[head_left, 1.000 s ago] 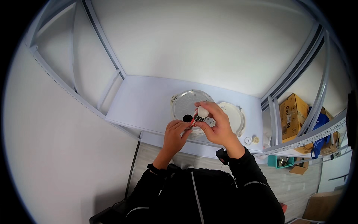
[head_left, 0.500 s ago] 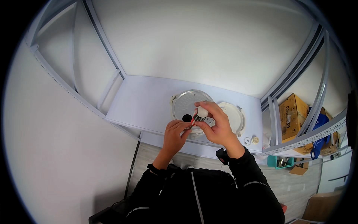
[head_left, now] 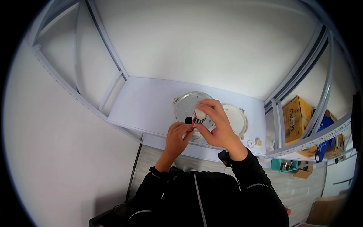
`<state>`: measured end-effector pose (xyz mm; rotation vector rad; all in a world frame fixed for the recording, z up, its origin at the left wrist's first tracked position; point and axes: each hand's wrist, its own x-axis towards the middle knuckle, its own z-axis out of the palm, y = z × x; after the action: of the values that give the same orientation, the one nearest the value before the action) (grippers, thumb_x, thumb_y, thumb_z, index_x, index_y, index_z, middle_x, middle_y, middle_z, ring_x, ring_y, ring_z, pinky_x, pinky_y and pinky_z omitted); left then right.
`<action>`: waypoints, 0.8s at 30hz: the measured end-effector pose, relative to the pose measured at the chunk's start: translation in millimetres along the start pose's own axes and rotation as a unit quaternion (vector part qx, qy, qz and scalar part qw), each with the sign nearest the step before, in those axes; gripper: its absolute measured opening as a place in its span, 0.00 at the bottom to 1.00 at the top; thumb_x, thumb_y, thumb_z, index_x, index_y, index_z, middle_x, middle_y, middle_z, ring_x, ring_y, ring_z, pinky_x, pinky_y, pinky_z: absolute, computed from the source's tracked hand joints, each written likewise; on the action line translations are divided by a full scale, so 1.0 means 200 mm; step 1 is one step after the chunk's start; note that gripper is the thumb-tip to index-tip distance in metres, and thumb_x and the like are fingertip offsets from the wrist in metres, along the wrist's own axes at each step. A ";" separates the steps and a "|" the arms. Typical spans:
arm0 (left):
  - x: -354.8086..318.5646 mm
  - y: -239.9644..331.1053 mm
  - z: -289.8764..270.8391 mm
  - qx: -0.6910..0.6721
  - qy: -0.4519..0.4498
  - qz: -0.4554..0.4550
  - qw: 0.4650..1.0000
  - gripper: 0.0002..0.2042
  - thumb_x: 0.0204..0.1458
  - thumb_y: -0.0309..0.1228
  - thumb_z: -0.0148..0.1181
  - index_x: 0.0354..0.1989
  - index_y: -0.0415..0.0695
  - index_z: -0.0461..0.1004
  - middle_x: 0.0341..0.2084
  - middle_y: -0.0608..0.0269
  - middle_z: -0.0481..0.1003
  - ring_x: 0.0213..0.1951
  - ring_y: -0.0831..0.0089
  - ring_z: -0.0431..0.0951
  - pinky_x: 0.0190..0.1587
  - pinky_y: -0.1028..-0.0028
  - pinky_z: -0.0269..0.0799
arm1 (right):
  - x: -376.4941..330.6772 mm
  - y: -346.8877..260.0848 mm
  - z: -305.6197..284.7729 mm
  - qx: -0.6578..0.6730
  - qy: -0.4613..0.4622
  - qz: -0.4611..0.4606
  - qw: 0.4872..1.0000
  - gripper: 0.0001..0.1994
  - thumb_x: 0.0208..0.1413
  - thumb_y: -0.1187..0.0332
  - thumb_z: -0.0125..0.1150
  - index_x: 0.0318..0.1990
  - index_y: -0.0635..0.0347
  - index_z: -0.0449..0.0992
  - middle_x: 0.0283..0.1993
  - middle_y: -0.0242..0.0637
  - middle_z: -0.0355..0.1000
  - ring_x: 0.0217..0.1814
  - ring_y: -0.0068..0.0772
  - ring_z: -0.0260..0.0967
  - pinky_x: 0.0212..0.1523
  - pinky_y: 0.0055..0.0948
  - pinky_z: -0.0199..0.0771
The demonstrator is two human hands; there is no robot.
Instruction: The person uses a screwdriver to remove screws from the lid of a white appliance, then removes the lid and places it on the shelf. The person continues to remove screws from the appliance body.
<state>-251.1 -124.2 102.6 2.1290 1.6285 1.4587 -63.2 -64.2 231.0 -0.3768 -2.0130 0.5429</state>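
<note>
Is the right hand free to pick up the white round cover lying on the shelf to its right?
Probably not as things stand: the right hand is closed around a small white bulb-like part. The white round cover itself lies uncovered on the shelf, close beside that hand.

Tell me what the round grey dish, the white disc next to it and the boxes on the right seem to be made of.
The round dish looks like metal: dull silver-grey with a faint sheen. The white disc beside it seems to be plastic, smooth, matt and evenly white, though glass cannot be ruled out. The boxes look like plain brown cardboard.
</note>
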 end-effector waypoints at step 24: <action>-0.02 -0.03 0.01 -0.071 -0.043 -0.039 0.996 0.13 0.53 0.23 0.70 0.48 0.46 0.84 0.46 0.69 0.83 0.56 0.61 0.75 0.62 0.58 0.61 | -0.03 0.03 -0.02 0.011 0.001 0.048 0.999 0.27 0.57 0.80 0.68 0.65 0.60 0.76 0.63 0.47 0.74 0.60 0.51 0.76 0.58 0.38 0.78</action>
<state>-254.3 -123.9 95.7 2.0003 1.5128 1.3957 -56.0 -60.9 224.1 -0.4621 -1.9934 0.6224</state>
